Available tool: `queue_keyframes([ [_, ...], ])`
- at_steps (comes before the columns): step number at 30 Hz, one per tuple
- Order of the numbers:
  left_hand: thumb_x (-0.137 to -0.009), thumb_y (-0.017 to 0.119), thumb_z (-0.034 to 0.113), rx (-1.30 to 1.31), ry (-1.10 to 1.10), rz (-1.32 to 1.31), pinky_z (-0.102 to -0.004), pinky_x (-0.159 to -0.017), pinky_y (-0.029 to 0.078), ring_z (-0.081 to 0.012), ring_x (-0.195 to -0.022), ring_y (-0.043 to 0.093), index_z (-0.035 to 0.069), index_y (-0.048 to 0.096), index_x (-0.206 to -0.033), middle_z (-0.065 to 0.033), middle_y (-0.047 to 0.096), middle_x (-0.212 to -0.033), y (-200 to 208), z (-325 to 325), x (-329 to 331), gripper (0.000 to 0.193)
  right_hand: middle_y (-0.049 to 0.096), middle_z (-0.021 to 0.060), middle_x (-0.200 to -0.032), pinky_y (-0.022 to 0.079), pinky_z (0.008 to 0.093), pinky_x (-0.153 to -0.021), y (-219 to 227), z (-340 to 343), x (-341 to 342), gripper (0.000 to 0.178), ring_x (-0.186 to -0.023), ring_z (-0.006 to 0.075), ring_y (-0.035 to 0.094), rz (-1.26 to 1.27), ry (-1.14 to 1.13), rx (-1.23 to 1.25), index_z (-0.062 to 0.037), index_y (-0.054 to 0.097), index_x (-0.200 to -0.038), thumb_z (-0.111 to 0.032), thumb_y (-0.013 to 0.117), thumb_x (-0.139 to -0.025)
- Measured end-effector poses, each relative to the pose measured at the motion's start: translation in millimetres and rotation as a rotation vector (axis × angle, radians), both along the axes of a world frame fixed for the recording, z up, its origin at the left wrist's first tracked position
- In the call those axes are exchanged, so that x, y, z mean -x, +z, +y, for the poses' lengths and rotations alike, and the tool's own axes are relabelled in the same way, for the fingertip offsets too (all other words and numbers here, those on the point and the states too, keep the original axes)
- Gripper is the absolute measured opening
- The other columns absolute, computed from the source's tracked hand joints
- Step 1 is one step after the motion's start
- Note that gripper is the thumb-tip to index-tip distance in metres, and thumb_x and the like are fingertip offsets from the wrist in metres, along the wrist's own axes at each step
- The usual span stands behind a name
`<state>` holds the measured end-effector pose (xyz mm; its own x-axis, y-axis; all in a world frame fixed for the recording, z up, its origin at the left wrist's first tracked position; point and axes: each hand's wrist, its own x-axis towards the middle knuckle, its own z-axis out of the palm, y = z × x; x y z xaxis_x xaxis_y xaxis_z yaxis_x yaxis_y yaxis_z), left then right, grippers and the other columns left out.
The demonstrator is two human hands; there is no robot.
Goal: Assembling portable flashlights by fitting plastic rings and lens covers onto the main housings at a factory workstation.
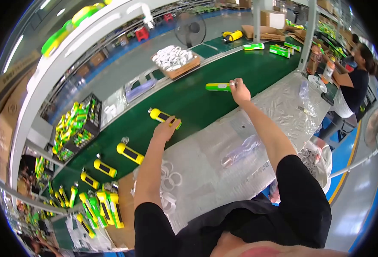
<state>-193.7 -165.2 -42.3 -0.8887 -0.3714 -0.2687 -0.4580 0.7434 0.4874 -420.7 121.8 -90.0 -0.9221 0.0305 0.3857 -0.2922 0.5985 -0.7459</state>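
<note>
My left hand (167,128) is closed over the near end of a yellow cylindrical item with a dark panel (158,114), which lies on the green conveyor belt (189,103). A small metal loop shows at its far end. Farther right, my right hand (239,91) grips one end of a green cylindrical item with a pale label (216,87), held level at or just above the belt. Whether it touches the belt I cannot tell. Another yellow dark-panelled item (130,153) lies on the belt left of my left forearm.
A plastic-covered table (206,167) in front of me carries white rings (168,182) and a clear plastic sleeve (240,152). Beyond the belt stand a carton of white rings (174,60) and a black crate (79,128). A co-worker (358,81) is at the right.
</note>
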Motion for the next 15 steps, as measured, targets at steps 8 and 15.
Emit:
queue_keyframes([
  [8,-0.084,0.070,0.048,0.016,0.038,0.264,-0.0347,-0.048,0.051,-0.0239,-0.055,0.063,0.015,0.053,-0.113,-0.0122,0.064,-0.078,-30,-17,8,0.047,0.061,0.0128,-0.114,0.047,0.0453,-0.093,17,43,-23,0.032,-0.109,0.0313,0.057,0.239,-0.066,-0.382,-0.0100,0.063,-0.110,-0.025,0.066,-0.082],
  [15,-0.080,0.071,0.023,-0.631,0.206,0.457,-0.0306,-0.058,0.059,-0.0196,-0.069,0.067,0.013,0.057,-0.110,-0.0100,0.063,-0.087,-19,19,-3,0.035,0.069,0.0135,-0.082,0.055,0.0347,-0.078,18,3,-139,0.035,-0.086,0.0233,0.068,-0.299,0.729,0.367,-0.0014,0.068,-0.096,-0.035,0.062,-0.089],
])
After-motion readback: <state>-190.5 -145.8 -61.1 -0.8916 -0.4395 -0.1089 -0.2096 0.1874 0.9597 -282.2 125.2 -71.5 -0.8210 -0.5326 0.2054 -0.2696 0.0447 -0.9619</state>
